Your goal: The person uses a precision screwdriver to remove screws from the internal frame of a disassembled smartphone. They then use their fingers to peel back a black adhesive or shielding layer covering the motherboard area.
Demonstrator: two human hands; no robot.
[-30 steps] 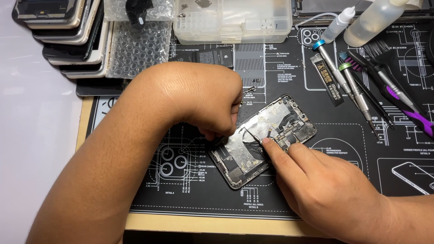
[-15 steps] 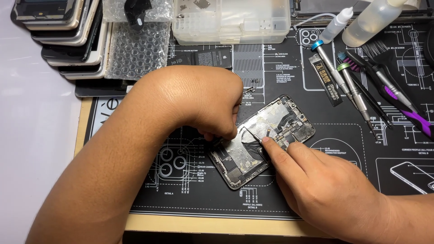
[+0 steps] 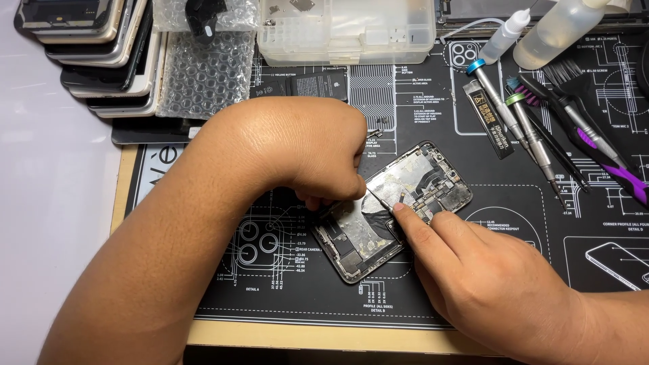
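My left hand [image 3: 318, 159] is curled shut, pinching thin tweezers [image 3: 380, 199] over the open phone [image 3: 392, 209] in the middle of the black mat [image 3: 270, 284]. My right hand [image 3: 487, 270] comes from 4 o'clock, its pointer finger pressing on the phone. Screwdrivers [image 3: 520, 122] lie at 2 o'clock.

1. Stack of phones [image 3: 88, 47] sits top left, beside bubble wrap [image 3: 206, 81].
2. Clear parts box [image 3: 345, 30] at the mat's [image 3: 270, 297] top edge.
3. Two squeeze bottles [image 3: 554, 30] top right.
4. Screwdrivers [image 3: 520, 128] and a brush [image 3: 574, 81] lie alongside purple tweezers [image 3: 618, 172].
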